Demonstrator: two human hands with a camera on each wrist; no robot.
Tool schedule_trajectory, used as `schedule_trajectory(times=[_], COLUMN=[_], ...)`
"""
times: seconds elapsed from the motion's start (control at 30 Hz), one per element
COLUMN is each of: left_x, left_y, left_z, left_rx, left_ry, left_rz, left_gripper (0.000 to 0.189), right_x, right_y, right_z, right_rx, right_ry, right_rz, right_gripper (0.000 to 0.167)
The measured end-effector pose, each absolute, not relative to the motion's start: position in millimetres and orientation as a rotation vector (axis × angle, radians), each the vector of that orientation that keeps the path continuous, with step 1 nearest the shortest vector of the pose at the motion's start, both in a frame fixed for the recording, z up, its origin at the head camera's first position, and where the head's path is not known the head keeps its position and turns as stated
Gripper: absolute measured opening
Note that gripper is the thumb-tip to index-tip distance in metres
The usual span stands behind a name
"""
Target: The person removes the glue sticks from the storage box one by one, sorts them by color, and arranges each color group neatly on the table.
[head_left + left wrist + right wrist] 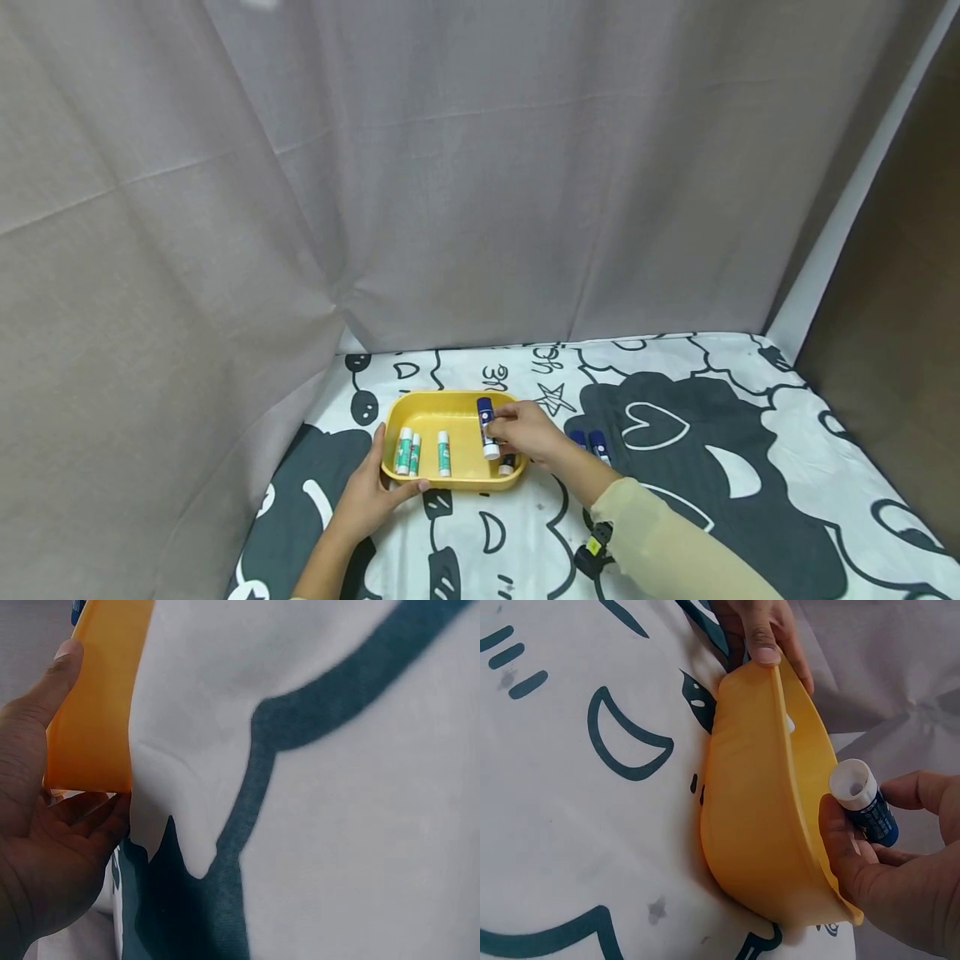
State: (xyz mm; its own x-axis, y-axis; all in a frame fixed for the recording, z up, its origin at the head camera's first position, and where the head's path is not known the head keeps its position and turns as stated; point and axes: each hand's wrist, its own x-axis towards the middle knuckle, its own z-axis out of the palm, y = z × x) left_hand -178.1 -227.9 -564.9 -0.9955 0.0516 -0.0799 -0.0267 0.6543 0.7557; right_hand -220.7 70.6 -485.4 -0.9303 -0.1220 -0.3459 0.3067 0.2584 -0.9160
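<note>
A dark-blue, white-ended cylindrical tube (486, 427) is pinched by the right hand (528, 431) above a yellow, rounded rectangular tray (446, 410), whose end is gripped by the left hand (369, 496); three green-and-white cylindrical tubes (444, 457) are contained beside that hand.

Left hand (367, 500) grips, thumb (56, 686) opposed — left forearm (327, 554) aimed at one o'clock. Right hand (522, 429) pinches — right forearm (588, 479) aimed at ten o'clock.
</note>
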Motion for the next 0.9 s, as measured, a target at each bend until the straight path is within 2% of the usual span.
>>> schedule_trajectory(times=[0.17, 0.9], left_x=[-178.0, -177.8], left_y=[-228.2, -226.4], left_z=[-564.9, -564.1], left_rx=[0.030, 0.023], left_ry=[2.772, 2.775], left_rz=[1.265, 1.266], left_gripper=[0.140, 0.141], right_x=[-217.7, -207.2], right_y=[78.2, 114.2], right_z=[-482.5, -478.8], right_rx=[0.152, 0.180], right_ry=[2.187, 2.158], right_rz=[-1.729, -1.787], right_gripper=[0.048, 0.052])
